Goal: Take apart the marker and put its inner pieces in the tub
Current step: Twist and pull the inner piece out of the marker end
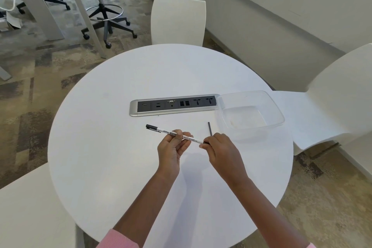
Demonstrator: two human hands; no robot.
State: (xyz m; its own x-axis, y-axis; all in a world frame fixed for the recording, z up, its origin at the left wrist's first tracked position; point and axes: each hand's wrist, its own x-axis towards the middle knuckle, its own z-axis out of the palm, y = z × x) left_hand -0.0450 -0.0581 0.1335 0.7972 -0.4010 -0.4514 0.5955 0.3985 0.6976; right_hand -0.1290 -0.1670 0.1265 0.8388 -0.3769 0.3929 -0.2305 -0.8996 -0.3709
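A: Left hand (171, 147) pinches the marker (173, 133) mid-barrel above the table (100, 147); right hand (219, 147) is closed on its dark end plug.

B: Jerk that plug and it could fly off the table. A thin dark rod (209, 128) lies loose, still outside the tub (277, 115).

A: Socket strip (173, 104) sits just behind; the path to the tub looks open.

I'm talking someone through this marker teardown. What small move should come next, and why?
Probably pull the right hand away from the left hand, which holds the marker mid-barrel. The right grip pinches its black end piece. The tub looks empty; one thin dark rod lies beside it.
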